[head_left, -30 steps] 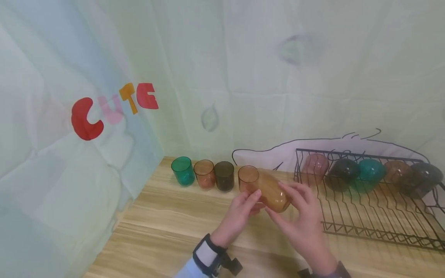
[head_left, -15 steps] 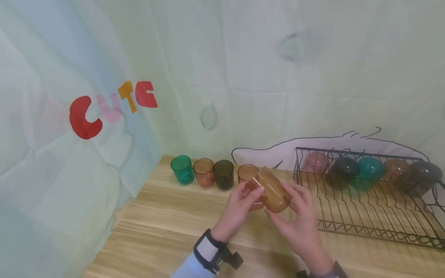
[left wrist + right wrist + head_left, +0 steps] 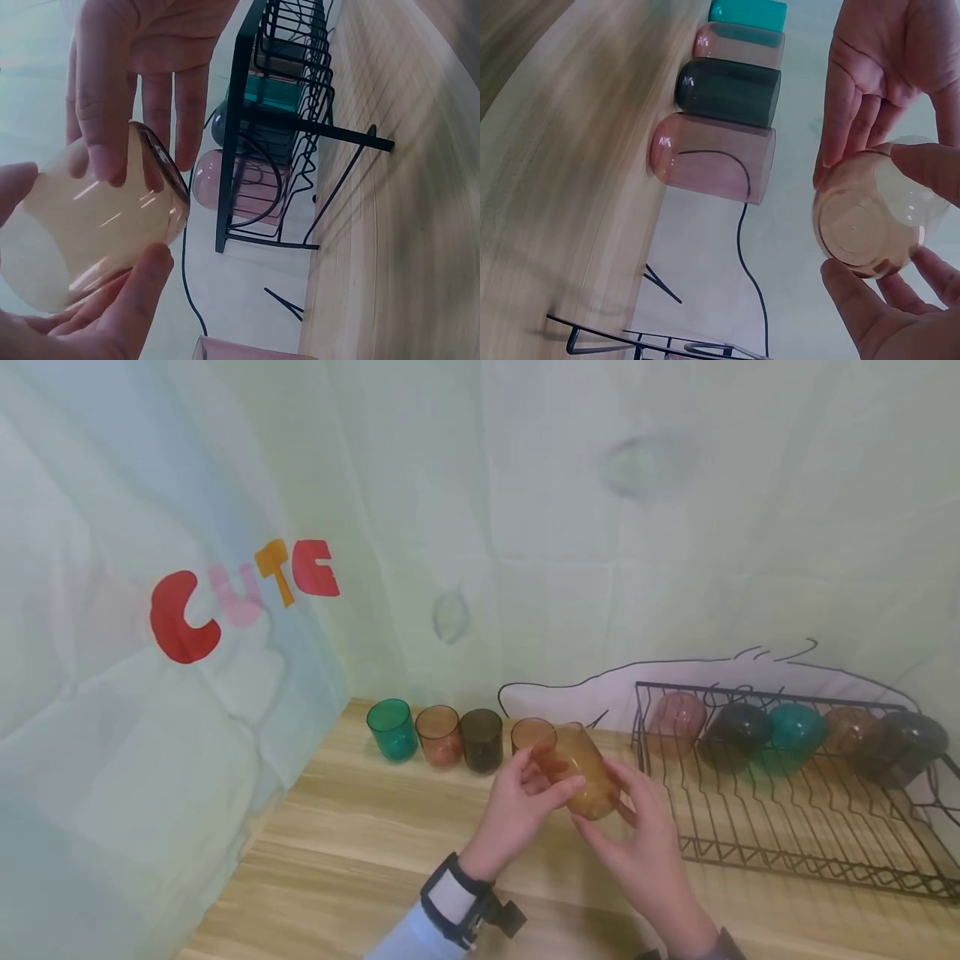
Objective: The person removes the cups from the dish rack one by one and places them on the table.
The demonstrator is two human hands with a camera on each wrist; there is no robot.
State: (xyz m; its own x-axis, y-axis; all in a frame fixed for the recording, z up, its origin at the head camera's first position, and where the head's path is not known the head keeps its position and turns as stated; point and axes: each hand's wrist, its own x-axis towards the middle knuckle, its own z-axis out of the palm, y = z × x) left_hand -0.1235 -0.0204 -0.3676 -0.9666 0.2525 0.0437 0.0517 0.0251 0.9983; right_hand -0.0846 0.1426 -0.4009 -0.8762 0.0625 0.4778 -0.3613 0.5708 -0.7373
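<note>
A see-through amber cup (image 3: 588,781) is held tilted above the table by both hands, its round base towards the lower right. My left hand (image 3: 513,818) grips the cup's upper-left side, with the thumb across its wall and fingers showing through it. My right hand (image 3: 641,843) holds it near the base, thumb below and fingers on the far side. In the right wrist view the base of the amber cup (image 3: 855,229) faces the camera. Just behind the left hand stands an upright pinkish-orange cup (image 3: 534,735), partly hidden.
Left of it stand a dark cup (image 3: 482,743), another pinkish-orange cup (image 3: 439,739) and a green cup (image 3: 393,731), along the back of the wooden table (image 3: 360,852). On the right, a black wire rack (image 3: 795,860) carries several upside-down cups, including a teal cup (image 3: 797,731).
My left hand has shifted farther over the amber cup, its thumb now lower on the wall. The cup has turned slightly more upright. The other cups stay where they were.
</note>
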